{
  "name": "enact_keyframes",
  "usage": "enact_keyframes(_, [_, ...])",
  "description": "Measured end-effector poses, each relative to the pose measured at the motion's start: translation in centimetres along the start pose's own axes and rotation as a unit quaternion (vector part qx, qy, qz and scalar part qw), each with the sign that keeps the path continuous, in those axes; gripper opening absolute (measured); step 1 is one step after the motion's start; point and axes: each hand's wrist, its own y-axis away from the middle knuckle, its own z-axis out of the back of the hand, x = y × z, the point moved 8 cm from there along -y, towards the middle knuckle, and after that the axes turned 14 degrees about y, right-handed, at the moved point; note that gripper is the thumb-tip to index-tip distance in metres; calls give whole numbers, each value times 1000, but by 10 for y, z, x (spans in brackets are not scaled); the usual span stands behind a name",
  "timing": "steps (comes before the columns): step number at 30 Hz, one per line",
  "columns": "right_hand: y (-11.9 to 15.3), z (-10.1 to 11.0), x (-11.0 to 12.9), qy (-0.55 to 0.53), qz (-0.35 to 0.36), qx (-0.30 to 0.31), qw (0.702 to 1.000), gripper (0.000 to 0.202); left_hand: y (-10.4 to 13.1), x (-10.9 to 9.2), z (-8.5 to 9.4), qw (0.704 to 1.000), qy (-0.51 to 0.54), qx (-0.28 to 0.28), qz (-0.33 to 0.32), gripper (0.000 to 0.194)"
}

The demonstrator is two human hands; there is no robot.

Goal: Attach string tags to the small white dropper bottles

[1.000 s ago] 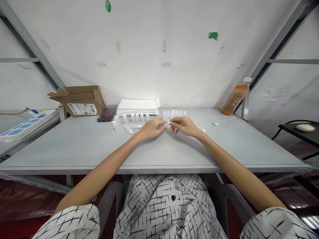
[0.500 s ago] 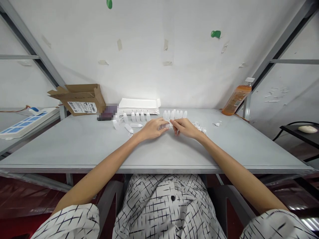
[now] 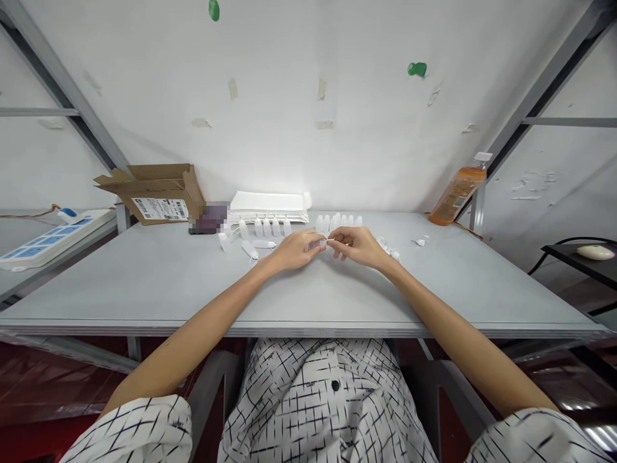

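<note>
The left hand (image 3: 295,251) grips 1 small clear bottle (image 3: 317,244) above the counter (image 3: 318,296); the right hand (image 3: 357,246) has its fingertips closed on a tiny white piece (image 3: 329,240) at the bottle's end. If that pinch slips, the piece could drop; too hard a squeeze could skew the bottle. Beyond, 2 white bottles (image 3: 249,249) lie flat. Farther back, a wrist dragging sideways could topple the upright bottles (image 3: 267,228) near the paper stack (image 3: 267,202).
</note>
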Motion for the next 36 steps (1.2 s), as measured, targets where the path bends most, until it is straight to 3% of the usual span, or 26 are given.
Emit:
enact_keyframes(16, [-1,-8,-6,38,-7,52,998,51,0,-5,-1,1000,5,7,-10,30])
enact_keyframes(21, [-1,-8,-6,113,0,48,992,53,0,-6,-7,1000,2,19,-7,29])
enact_keyframes(25, [-2,-5,-5,149,15,27,988,46,0,-6,-12,999,4,35,-7,30])
enact_keyframes(30, [-1,3,-3,43,8,11,999,24,0,-2,-6,1000,-2,12,-1,31])
enact_keyframes(36, [0,9,-3,1,-11,19,1000,17,0,1,-2,1000,-11,0,3,36])
